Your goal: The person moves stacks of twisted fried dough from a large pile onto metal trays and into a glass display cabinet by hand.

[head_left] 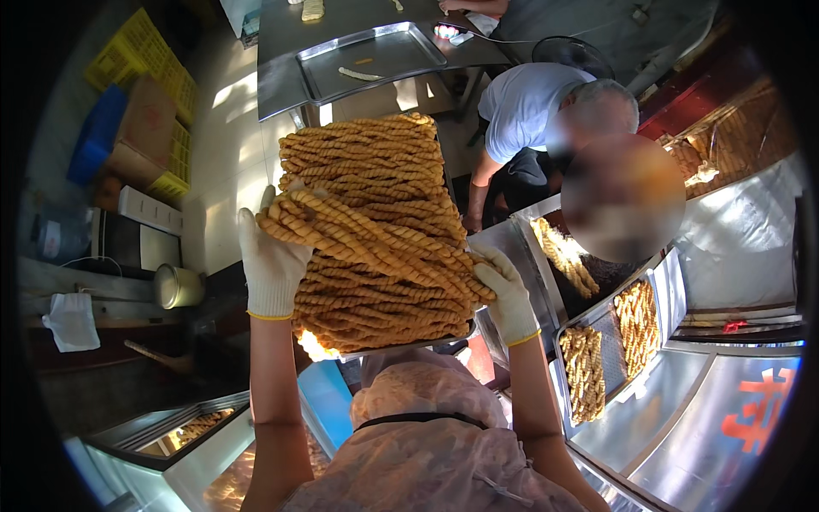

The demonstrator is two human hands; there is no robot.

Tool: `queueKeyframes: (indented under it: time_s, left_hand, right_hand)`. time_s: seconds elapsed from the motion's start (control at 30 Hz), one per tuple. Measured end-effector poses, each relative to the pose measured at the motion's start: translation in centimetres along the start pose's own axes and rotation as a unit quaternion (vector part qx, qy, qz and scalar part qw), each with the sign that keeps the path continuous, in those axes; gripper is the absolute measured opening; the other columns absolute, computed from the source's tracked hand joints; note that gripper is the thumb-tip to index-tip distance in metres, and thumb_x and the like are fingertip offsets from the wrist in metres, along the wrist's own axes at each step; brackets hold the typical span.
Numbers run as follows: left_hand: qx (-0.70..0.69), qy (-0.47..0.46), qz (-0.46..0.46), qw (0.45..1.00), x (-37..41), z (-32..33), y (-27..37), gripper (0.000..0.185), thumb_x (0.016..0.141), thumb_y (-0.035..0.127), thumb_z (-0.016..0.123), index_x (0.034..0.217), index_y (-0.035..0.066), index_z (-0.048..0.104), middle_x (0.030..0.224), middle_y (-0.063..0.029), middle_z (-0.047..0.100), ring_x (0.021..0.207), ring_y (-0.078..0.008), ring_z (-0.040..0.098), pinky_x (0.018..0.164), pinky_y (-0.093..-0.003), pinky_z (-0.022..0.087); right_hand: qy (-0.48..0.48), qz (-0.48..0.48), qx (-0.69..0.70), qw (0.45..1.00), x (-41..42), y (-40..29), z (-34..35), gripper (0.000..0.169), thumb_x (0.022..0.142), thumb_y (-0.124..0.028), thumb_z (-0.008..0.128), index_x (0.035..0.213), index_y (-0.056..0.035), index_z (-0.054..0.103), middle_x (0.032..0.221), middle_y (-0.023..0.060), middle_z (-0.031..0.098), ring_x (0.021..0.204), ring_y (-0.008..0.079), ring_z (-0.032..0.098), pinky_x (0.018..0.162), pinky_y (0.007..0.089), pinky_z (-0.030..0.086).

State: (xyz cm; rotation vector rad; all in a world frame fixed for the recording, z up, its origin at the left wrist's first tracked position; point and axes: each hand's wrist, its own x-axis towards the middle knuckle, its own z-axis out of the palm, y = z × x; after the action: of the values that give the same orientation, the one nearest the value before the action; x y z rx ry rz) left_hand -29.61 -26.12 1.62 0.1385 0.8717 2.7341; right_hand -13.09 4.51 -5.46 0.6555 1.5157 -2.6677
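A bunch of long, golden-brown fried dough twists [377,240] lies slantwise between my two hands. My left hand [274,265], in a white knit glove with a yellow cuff edge, grips the bunch's upper left end. At its lower right end, my right hand [508,294] holds the bunch in a matching glove. Directly beneath is a deep pile of more dough twists [365,150], laid crosswise in rows. The pile rests on a metal tray [441,342], whose near edge shows; the bunch hides the middle of the pile.
A person in a white shirt [528,96] bends at the right, beside a fryer holding pale twists [563,256]. A perforated tray [611,349] bears two stacks of twists. Ahead, a steel table [281,64] carries a shallow tray [371,51]. Yellow crates [137,54] stand left.
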Motion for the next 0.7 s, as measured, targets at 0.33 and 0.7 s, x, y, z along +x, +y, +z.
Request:
queueKeyframes:
  time_s: [0.33,0.7]
  left_hand:
    - [0.406,0.101,-0.184,0.889,-1.2,-7.3,0.0,0.045,0.102,0.015,0.063,0.144,-0.001,0.054,0.127,-0.0056,0.064,0.114,-0.0118,0.061,0.097,-0.0252,0.051]
    - [0.589,0.087,-0.114,0.796,-1.0,-7.8,-1.4,0.044,0.094,0.020,0.075,0.134,0.006,0.065,0.113,-0.0002,0.063,0.095,-0.0078,0.059,0.085,-0.0222,0.050]
  right_hand:
    - [0.033,-0.072,-0.206,0.975,0.5,-0.7,-1.3,0.066,0.094,-0.001,0.068,0.154,-0.0069,0.042,0.135,0.0096,0.059,0.116,0.0170,0.062,0.090,0.0295,0.058]
    - [0.058,-0.052,-0.252,0.965,1.7,0.0,-2.4,0.047,0.093,0.004,0.068,0.138,-0.0034,0.056,0.126,0.0059,0.064,0.112,0.0131,0.061,0.099,0.0273,0.051]
